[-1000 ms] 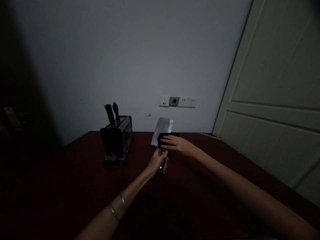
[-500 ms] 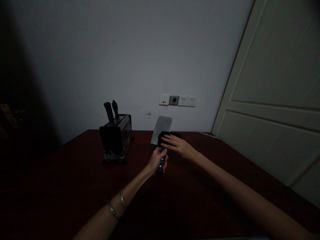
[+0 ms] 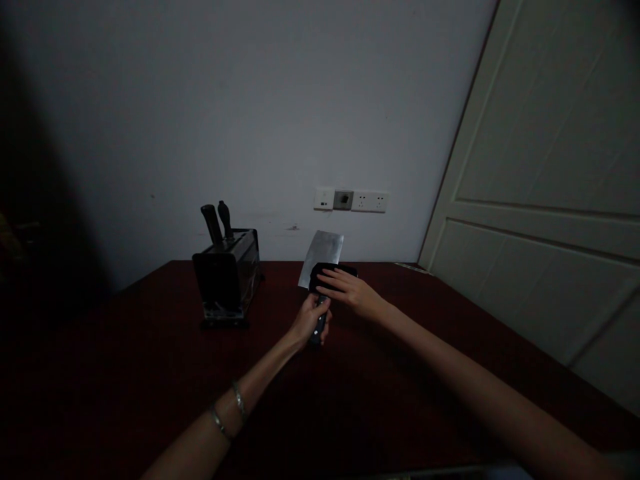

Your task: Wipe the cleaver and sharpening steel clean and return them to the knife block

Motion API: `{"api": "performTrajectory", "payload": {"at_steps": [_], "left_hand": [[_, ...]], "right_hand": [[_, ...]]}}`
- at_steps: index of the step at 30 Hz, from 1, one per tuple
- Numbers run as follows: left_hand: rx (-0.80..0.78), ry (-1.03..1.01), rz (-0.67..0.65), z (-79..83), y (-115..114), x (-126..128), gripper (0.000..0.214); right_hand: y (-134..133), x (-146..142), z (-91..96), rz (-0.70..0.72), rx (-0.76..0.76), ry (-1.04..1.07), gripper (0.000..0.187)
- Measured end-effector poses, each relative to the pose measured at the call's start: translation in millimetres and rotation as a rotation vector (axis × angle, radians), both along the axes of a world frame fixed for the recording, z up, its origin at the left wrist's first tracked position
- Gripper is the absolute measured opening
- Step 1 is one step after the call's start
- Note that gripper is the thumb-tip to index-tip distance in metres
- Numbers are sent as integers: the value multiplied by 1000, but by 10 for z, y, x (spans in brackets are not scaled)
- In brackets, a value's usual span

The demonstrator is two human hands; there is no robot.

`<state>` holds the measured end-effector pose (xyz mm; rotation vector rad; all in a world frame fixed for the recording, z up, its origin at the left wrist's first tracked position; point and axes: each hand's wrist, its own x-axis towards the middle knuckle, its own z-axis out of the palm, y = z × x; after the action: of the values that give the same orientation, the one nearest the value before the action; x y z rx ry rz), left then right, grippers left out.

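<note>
Grey steel shows on the cleaver (image 3: 325, 248), tilted up in front of us above the table (image 3: 280, 413). We judge the work midway: a dark piece (image 3: 316, 275), perhaps cloth in this gloom, covers the blade near the handle; the upper blade is bare. The left hand (image 3: 304, 321) has its fingers clamped on the black, riveted handle; the right hand's (image 3: 354, 293) lie slightly apart over the dark piece, any grip hidden from us.

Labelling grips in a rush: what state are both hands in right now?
Left hand: closed, holding the cleaver by its handle.
Right hand: outstretched over the black item; whether it grips cannot be told.
</note>
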<state>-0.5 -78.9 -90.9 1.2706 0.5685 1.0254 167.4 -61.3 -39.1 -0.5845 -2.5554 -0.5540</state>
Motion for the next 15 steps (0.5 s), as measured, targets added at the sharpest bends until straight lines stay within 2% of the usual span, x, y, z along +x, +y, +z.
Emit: {"api": "performTrajectory", "payload": {"at_steps": [6, 9, 12, 15], "left_hand": [[16, -1, 26, 52, 18, -42, 38], [33, -10, 41, 85, 49, -84, 38], [42, -26, 41, 102, 64, -100, 37], [38, -39, 40, 97, 67, -92, 38]], "right_hand": [[-94, 215, 52, -33, -15, -34, 46], [-136, 365, 15, -89, -20, -12, 48], [-167, 466, -147, -190, -35, 66, 53], [-208, 484, -394, -271, -122, 87, 65]]}}
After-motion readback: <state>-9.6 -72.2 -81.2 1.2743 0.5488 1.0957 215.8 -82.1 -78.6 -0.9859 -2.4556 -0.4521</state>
